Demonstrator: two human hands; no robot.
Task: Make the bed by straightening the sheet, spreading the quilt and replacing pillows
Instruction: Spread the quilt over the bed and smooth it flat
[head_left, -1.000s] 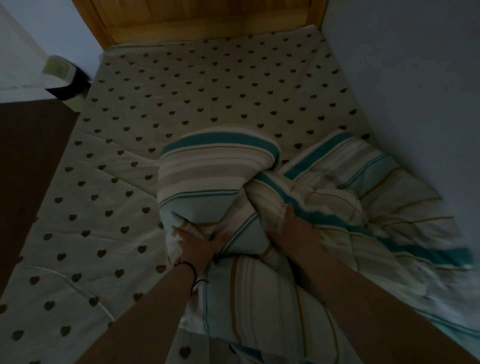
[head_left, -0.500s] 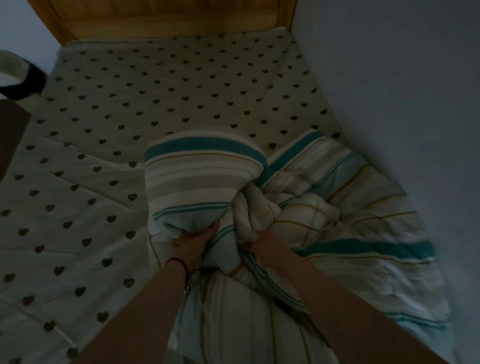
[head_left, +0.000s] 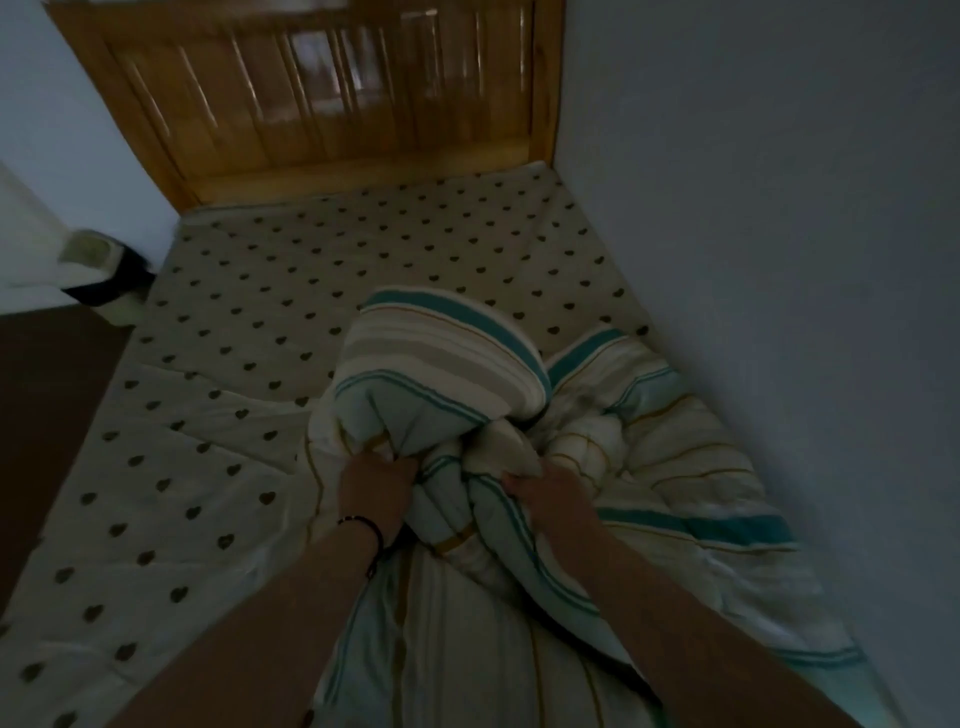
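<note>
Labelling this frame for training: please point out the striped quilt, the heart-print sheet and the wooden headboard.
striped quilt (head_left: 447, 358): head view, raised bunched fold.
heart-print sheet (head_left: 363, 249): head view, flat bare middle.
wooden headboard (head_left: 322, 104): head view, slatted panel.

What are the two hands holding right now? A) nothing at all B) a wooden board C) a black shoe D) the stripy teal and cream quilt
D: the left hand and the right hand both grip bunched folds of the teal-and-cream striped quilt, which lies heaped on the cream heart-print sheet.
</note>
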